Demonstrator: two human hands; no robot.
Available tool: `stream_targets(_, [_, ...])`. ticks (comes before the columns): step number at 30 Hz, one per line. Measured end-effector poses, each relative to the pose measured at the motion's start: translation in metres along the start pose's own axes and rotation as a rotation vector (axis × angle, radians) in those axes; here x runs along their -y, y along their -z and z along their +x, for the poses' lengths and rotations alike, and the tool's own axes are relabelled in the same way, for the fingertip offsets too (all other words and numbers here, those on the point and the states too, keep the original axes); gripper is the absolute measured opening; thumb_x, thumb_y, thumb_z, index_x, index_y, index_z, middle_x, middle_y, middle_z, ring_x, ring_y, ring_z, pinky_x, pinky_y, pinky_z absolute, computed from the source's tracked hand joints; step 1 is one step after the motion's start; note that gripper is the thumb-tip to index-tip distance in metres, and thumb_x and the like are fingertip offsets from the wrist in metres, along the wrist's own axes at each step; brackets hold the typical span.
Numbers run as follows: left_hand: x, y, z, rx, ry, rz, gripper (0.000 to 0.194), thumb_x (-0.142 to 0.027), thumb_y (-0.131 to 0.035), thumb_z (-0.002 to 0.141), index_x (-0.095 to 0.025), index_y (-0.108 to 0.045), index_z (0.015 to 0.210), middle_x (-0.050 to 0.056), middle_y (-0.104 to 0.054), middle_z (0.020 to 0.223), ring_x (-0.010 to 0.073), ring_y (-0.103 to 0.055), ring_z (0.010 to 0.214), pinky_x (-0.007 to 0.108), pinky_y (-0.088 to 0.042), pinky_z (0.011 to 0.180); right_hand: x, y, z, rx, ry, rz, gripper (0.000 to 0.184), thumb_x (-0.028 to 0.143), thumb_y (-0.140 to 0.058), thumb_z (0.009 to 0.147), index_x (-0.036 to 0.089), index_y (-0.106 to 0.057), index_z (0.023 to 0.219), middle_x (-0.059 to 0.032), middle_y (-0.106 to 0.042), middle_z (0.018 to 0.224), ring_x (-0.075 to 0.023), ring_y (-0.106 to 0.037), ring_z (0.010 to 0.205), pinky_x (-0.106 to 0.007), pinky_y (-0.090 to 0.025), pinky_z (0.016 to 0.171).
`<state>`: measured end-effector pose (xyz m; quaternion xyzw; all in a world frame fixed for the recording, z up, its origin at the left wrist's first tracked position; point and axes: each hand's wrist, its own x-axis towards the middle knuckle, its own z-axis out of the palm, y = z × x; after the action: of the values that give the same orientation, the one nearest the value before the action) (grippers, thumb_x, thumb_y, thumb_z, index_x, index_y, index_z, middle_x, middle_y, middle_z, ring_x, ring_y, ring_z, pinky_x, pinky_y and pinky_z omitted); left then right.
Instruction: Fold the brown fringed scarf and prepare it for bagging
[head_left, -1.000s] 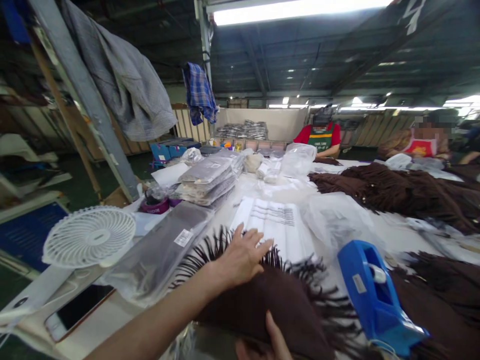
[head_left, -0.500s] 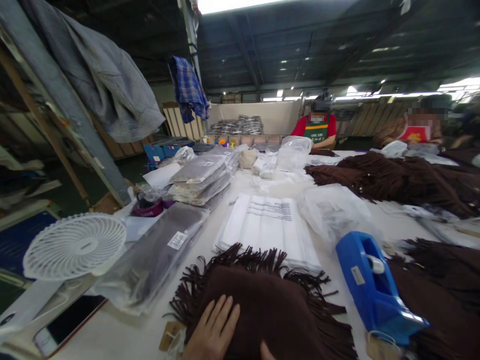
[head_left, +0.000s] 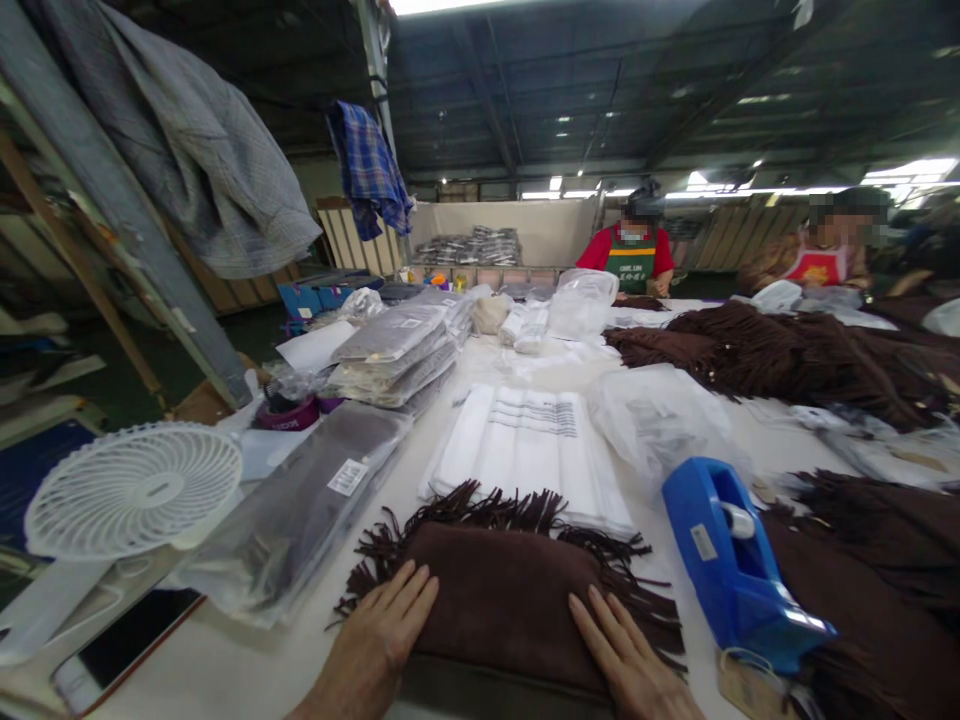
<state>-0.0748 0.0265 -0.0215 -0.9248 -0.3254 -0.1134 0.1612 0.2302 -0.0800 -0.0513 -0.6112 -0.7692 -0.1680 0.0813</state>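
A folded dark brown fringed cloth (head_left: pixel 510 590) lies on the white table (head_left: pixel 225 670) right in front of me. My left hand (head_left: pixel 382 630) rests flat on its left edge, fingers stretched out. On the cloth's right edge lies my right hand (head_left: pixel 622 650), also flat with fingers apart. Neither hand holds anything. Behind the cloth sits a stack of white printed plastic bags (head_left: pixel 525 445).
A blue tape dispenser (head_left: pixel 731 560) stands to the right, a white fan (head_left: pixel 131 490) and a phone (head_left: pixel 112 655) to the left. Bagged dark items (head_left: pixel 300 510) and stacked packs (head_left: pixel 397 350) lie left of centre. Brown fringed cloths (head_left: pixel 795 350) cover the right. Two people work at the far end.
My left hand has drawn back from the far fringe to the cloth's near left edge. My right hand has come up onto the right edge. The cloth now lies flatter and squarer.
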Motion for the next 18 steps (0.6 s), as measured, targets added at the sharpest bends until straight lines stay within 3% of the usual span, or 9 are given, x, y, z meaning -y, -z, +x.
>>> stream_targets(2, [0.012, 0.023, 0.019, 0.169, 0.046, -0.116, 0.063, 0.005, -0.038, 0.056, -0.014, -0.059, 0.112, 0.009, -0.062, 0.116, 0.0214, -0.058, 0.107, 0.028, -0.046, 0.086, -0.012, 0.034, 0.023, 0.203, 0.030, 0.171, 0.078, -0.004, -0.034, 0.063, 0.020, -0.037, 0.137, -0.0088, -0.049, 0.130, -0.0243, -0.053, 0.113, -0.029, -0.053, 0.085])
stream_targets(4, [0.025, 0.057, 0.045, 0.340, 0.153, -0.274, 0.050, 0.001, -0.042, 0.058, -0.016, -0.063, 0.099, 0.009, -0.066, 0.106, 0.0222, -0.061, 0.097, 0.027, -0.047, 0.079, -0.025, 0.079, 0.050, 0.427, -0.080, 0.382, 0.067, -0.002, -0.037, 0.065, 0.017, -0.049, 0.128, -0.0105, -0.055, 0.124, -0.0230, -0.058, 0.107, -0.031, -0.050, 0.089])
stream_targets(6, [0.039, 0.092, 0.071, 0.445, 0.214, -0.427, 0.036, -0.001, -0.040, 0.060, -0.021, -0.063, 0.079, 0.003, -0.069, 0.081, 0.0184, -0.063, 0.079, 0.023, -0.043, 0.067, -0.037, 0.121, 0.076, 0.573, -0.178, 0.597, 0.060, -0.002, -0.036, 0.067, 0.024, -0.060, 0.115, -0.0038, -0.069, 0.094, -0.0181, -0.065, 0.088, -0.025, -0.051, 0.076])
stream_targets(8, [0.050, 0.121, 0.092, 0.499, 0.241, -0.483, 0.025, -0.003, -0.041, 0.062, -0.020, -0.060, 0.068, 0.001, -0.065, 0.070, 0.0173, -0.061, 0.071, 0.021, -0.038, 0.060, -0.047, 0.149, 0.096, 0.639, -0.196, 0.731, 0.041, 0.003, -0.043, 0.070, 0.025, -0.068, 0.094, 0.0005, -0.069, 0.078, -0.0145, -0.064, 0.074, -0.020, -0.046, 0.066])
stream_targets(10, [0.060, 0.136, 0.107, 0.525, 0.218, -0.477, 0.021, -0.004, -0.042, 0.063, -0.019, -0.056, 0.063, 0.001, -0.061, 0.062, 0.0162, -0.059, 0.065, 0.021, -0.034, 0.057, -0.057, 0.159, 0.109, 0.655, -0.194, 0.778, 0.026, 0.008, -0.048, 0.071, 0.023, -0.068, 0.080, 0.0011, -0.067, 0.071, -0.0131, -0.060, 0.066, -0.019, -0.041, 0.058])
stream_targets(13, [0.070, 0.140, 0.122, 0.514, 0.175, -0.383, 0.021, -0.003, -0.041, 0.064, -0.018, -0.055, 0.062, 0.001, -0.059, 0.059, 0.0156, -0.057, 0.062, 0.022, -0.031, 0.054, -0.068, 0.156, 0.122, 0.619, -0.194, 0.732, 0.018, 0.012, -0.052, 0.071, 0.020, -0.067, 0.078, -0.0007, -0.065, 0.067, -0.0138, -0.057, 0.062, -0.020, -0.038, 0.054])
stream_targets(16, [0.077, 0.138, 0.130, 0.413, 0.158, -0.238, 0.023, -0.002, -0.042, 0.064, -0.018, -0.058, 0.069, 0.004, -0.062, 0.069, 0.0178, -0.059, 0.069, 0.023, -0.034, 0.057, -0.073, 0.155, 0.128, 0.531, -0.181, 0.626, 0.026, 0.011, -0.049, 0.072, 0.020, -0.068, 0.089, -0.0029, -0.067, 0.073, -0.0154, -0.059, 0.065, -0.021, -0.040, 0.058])
stream_targets(18, [0.081, 0.139, 0.130, 0.265, 0.189, -0.271, 0.027, -0.002, -0.043, 0.065, -0.018, -0.061, 0.077, 0.006, -0.065, 0.082, 0.0207, -0.060, 0.080, 0.026, -0.041, 0.068, -0.073, 0.156, 0.127, 0.428, -0.169, 0.498, 0.042, 0.006, -0.043, 0.072, 0.022, -0.065, 0.104, -0.0044, -0.069, 0.084, -0.0177, -0.063, 0.074, -0.023, -0.045, 0.063])
